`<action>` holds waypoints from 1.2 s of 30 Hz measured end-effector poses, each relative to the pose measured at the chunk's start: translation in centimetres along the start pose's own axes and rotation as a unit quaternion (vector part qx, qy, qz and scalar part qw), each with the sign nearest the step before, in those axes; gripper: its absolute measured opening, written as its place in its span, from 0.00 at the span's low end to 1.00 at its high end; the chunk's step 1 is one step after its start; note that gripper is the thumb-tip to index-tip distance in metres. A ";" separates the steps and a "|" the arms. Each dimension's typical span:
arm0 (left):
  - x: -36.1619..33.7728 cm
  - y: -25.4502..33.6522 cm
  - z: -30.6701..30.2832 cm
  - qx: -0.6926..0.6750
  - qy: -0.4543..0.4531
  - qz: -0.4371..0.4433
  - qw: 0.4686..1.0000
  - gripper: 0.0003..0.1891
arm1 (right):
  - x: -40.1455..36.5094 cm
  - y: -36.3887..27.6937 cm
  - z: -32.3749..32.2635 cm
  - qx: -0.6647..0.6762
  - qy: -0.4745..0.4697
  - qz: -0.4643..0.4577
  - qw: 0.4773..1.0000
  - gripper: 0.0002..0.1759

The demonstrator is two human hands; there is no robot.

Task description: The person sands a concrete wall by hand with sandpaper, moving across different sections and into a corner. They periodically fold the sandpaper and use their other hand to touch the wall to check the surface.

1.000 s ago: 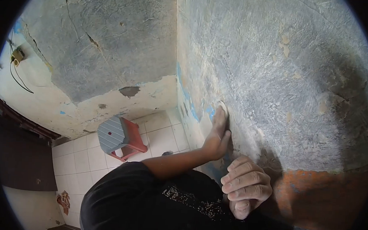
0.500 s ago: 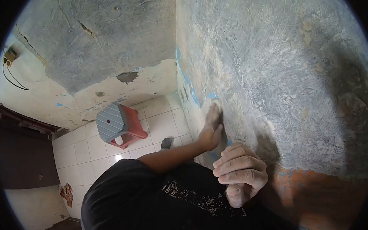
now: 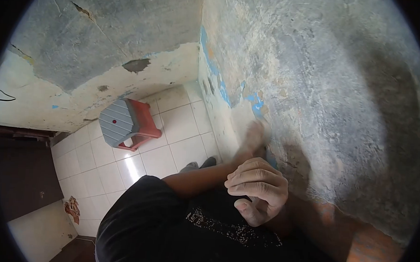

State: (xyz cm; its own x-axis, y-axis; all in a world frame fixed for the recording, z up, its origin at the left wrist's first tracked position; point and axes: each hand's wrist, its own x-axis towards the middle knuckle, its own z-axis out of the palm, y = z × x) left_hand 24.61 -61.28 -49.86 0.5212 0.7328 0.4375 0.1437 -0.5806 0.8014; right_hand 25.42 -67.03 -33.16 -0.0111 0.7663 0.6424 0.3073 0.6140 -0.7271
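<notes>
My left hand (image 3: 254,135) is against the rough wall (image 3: 316,103), low down beside a patch of exposed blue paint (image 3: 256,103). Motion blur smears its fingers, so I cannot make out whether anything is under or in them. Nearer to me, in front of my dark shirt (image 3: 167,228), my right hand (image 3: 259,188) is raised off the wall. Its fingers curl loosely and the thumb stands apart from them, with nothing visible between. Pale dust coats this hand.
A grey-topped red stool (image 3: 120,122) stands on the white tiled floor (image 3: 182,125) to the left. Behind it is a second wall (image 3: 120,36) with cracks and peeling paint. A crumpled brownish thing (image 3: 72,209) lies near the dark door (image 3: 20,178).
The view has shifted, and more blue paint shows by my left hand, which now sits lower on the wall. My right hand's thumb has moved farther from its fingers.
</notes>
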 end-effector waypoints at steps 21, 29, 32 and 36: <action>-6.0 -1.6 7.1 0.434 -0.071 0.156 0.884 0.39 | -2.7 0.6 -1.1 -0.160 0.032 0.108 0.981 0.09; -3.6 2.5 0.3 -0.338 -0.188 -0.066 0.920 0.39 | -4.6 0.0 -1.7 -0.226 0.055 0.180 0.956 0.11; -3.7 1.1 0.2 -0.153 -0.094 0.025 0.983 0.37 | -4.9 -1.3 -1.3 -0.173 0.123 0.222 0.952 0.12; -4.1 0.1 -0.2 -0.177 -0.003 -0.051 0.983 0.34 | -7.2 -1.7 -0.7 -0.066 0.182 0.175 0.965 0.15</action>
State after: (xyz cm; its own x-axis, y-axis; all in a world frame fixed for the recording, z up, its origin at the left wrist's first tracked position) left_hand 22.31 -64.30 -51.51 0.5247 0.7778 0.3460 -0.1053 -0.3441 0.9330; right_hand 25.63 -73.69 -36.39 0.4429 0.7903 0.4234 0.3498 0.2825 -0.8932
